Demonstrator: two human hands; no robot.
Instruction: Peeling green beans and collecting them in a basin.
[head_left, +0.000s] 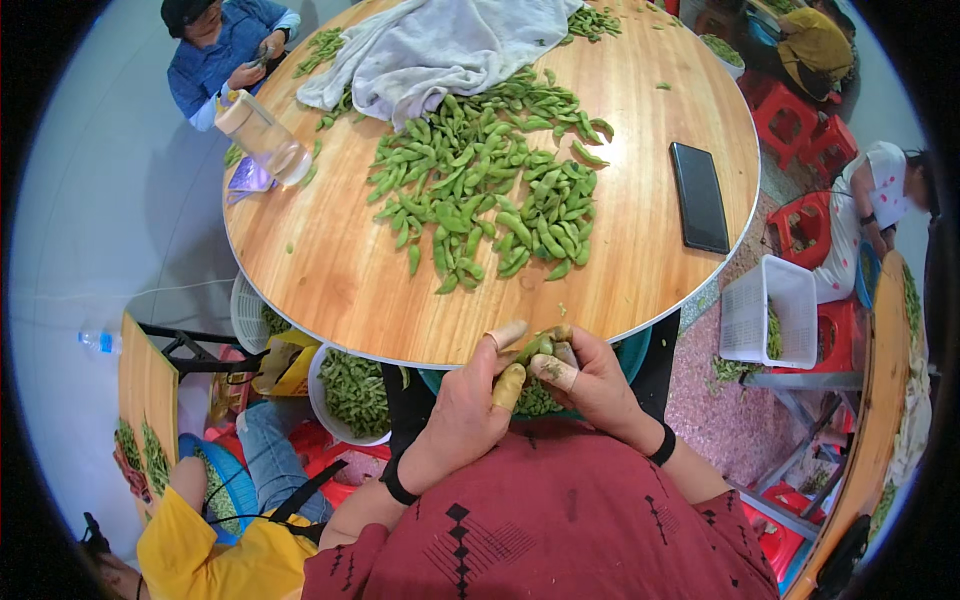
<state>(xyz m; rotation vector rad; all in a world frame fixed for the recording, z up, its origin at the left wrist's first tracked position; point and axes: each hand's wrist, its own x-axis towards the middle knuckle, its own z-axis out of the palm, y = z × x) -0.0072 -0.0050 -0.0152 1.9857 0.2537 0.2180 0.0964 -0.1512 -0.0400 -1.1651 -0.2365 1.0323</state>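
In front of my chest, just off the table's near edge, both hands meet around a green soybean pod (537, 348). My left hand (466, 394) pinches one side of it, with a yellowish finger cot on the thumb and a pale one on a finger. My right hand (596, 379) grips the other side, its thumb also covered by a pale cot. Below the hands, partly hidden by them, a teal basin (639, 355) holds green beans (535, 400). A loose pile of soybean pods (480, 187) lies on the round wooden table (322, 300).
A white cloth (450, 52) covers the pile's far part. A clear bottle (266, 142) leans at left; a black phone (699, 196) lies at right. A white bucket of pods (352, 394) and a white crate (769, 311) flank me. Several people sit around.
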